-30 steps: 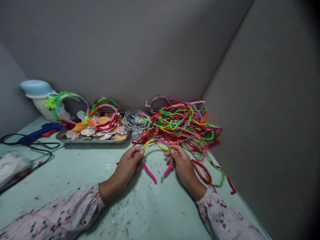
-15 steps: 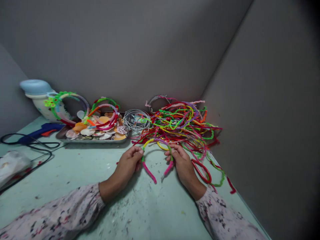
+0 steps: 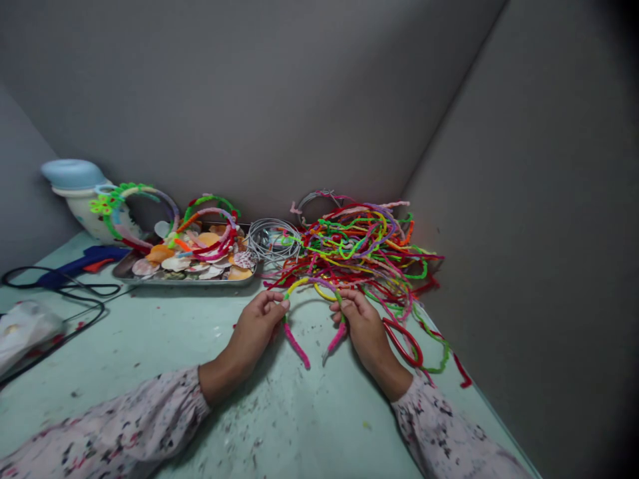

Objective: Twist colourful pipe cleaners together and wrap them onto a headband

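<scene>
Between my hands is a headband point(image 3: 298, 347) wrapped in fuzzy pipe cleaner, yellow and purple across the top, green at the sides and pink at both ends. Its curve points away from me and its two ends point toward me. My left hand point(image 3: 255, 326) pinches the left side at the green part. On the right side, my right hand point(image 3: 363, 326) grips the band near where green meets pink. A bare grey tip shows at the right end. Just behind the band lies a tangled pile of colourful pipe cleaners point(image 3: 359, 233).
A metal tray point(image 3: 190, 282) of seashells stands at the back left, with finished-looking headbands point(image 3: 144, 189) on it. Coiled grey wire point(image 3: 273, 239) lies beside it. Further left are a blue glue gun point(image 3: 74, 264), its black cord, a bottle point(image 3: 82, 193) and a plastic bag point(image 3: 27, 332).
The headband's left end has shifted slightly left, so its ends stand a little further apart. Both hands keep their hold in nearly the same place.
</scene>
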A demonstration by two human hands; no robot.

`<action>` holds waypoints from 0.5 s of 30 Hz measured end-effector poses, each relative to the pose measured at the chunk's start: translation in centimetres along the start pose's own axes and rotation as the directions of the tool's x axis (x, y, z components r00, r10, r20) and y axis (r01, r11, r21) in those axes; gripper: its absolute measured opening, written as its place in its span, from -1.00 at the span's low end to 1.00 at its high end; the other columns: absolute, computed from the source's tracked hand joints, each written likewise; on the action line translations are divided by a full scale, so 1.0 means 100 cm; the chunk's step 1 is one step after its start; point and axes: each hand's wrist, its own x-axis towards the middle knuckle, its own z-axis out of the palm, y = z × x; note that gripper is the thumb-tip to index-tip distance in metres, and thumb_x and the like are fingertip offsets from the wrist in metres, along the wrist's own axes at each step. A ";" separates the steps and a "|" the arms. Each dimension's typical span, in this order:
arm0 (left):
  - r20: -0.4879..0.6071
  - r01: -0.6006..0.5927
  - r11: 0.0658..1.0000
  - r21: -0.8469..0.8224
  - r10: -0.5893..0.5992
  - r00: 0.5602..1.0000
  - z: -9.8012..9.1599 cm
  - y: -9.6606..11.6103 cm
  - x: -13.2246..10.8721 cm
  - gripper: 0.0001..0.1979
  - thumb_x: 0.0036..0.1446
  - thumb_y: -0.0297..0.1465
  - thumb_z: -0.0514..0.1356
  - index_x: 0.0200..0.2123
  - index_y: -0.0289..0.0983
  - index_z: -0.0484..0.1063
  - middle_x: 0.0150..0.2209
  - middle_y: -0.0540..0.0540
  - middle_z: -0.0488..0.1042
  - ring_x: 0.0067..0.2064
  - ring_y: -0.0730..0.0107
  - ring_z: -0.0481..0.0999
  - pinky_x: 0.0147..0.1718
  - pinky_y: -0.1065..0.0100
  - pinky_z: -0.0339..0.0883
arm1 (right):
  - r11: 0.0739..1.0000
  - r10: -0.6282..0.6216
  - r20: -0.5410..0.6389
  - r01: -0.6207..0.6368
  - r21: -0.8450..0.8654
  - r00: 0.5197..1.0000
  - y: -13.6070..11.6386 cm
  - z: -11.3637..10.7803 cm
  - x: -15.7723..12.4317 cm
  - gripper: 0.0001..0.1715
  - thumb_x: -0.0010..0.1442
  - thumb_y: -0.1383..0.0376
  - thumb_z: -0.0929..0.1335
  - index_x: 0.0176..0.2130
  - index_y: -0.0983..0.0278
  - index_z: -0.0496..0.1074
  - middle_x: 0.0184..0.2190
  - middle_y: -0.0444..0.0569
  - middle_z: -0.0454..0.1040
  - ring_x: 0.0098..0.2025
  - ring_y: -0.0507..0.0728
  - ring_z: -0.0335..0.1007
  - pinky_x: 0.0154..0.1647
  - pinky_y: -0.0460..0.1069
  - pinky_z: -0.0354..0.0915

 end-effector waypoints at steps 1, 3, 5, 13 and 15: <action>-0.007 -0.004 1.000 0.010 0.004 1.000 0.000 -0.001 0.000 -0.65 0.04 -0.14 0.22 -0.23 -0.27 0.31 -0.66 0.16 0.13 -0.66 0.61 0.07 -0.70 0.53 -0.11 | 1.000 0.001 0.002 -0.001 -0.005 1.000 0.000 0.000 0.000 -0.67 0.11 0.13 0.29 -0.16 0.27 0.31 -0.36 -0.07 0.48 -0.44 0.03 0.36 -0.41 -0.06 0.28; -0.021 -0.003 1.000 0.019 0.004 1.000 -0.001 -0.001 0.001 -0.63 0.03 -0.13 0.23 -0.22 -0.27 0.33 -0.65 0.17 0.12 -0.65 0.62 0.04 -0.70 0.54 -0.13 | 1.000 0.004 0.012 -0.004 -0.019 1.000 0.000 0.000 0.000 -0.68 0.11 0.14 0.28 -0.17 0.28 0.31 -0.39 -0.09 0.47 -0.45 0.03 0.35 -0.43 -0.06 0.27; -0.035 -0.009 1.000 0.022 0.009 0.999 -0.001 -0.002 0.000 -0.62 0.02 -0.12 0.25 -0.21 -0.28 0.34 -0.64 0.17 0.10 -0.64 0.64 0.02 -0.69 0.54 -0.14 | 0.999 0.003 0.025 -0.002 -0.038 1.000 0.001 0.000 0.000 -0.69 0.11 0.15 0.28 -0.17 0.27 0.31 -0.41 -0.09 0.47 -0.45 0.03 0.35 -0.44 -0.06 0.27; -0.110 -0.047 0.998 0.029 0.050 0.993 -0.003 -0.002 -0.003 -0.59 0.00 -0.11 0.27 -0.18 -0.28 0.37 -0.62 0.17 0.08 -0.60 0.64 0.00 -0.65 0.56 -0.14 | 0.989 0.004 0.070 0.006 -0.149 0.998 0.006 -0.002 0.001 -0.75 0.15 0.22 0.23 -0.17 0.26 0.31 -0.42 -0.09 0.48 -0.46 0.04 0.36 -0.41 -0.04 0.29; -0.108 -0.064 0.998 0.020 0.066 0.992 -0.002 -0.001 -0.003 -0.60 0.02 -0.12 0.26 -0.17 -0.28 0.37 -0.61 0.16 0.10 -0.59 0.63 0.02 -0.64 0.56 -0.12 | 0.975 -0.012 0.077 0.029 -0.222 0.997 0.006 -0.002 -0.001 -0.75 0.16 0.26 0.21 -0.16 0.25 0.33 -0.42 -0.10 0.49 -0.45 0.05 0.38 -0.38 -0.03 0.30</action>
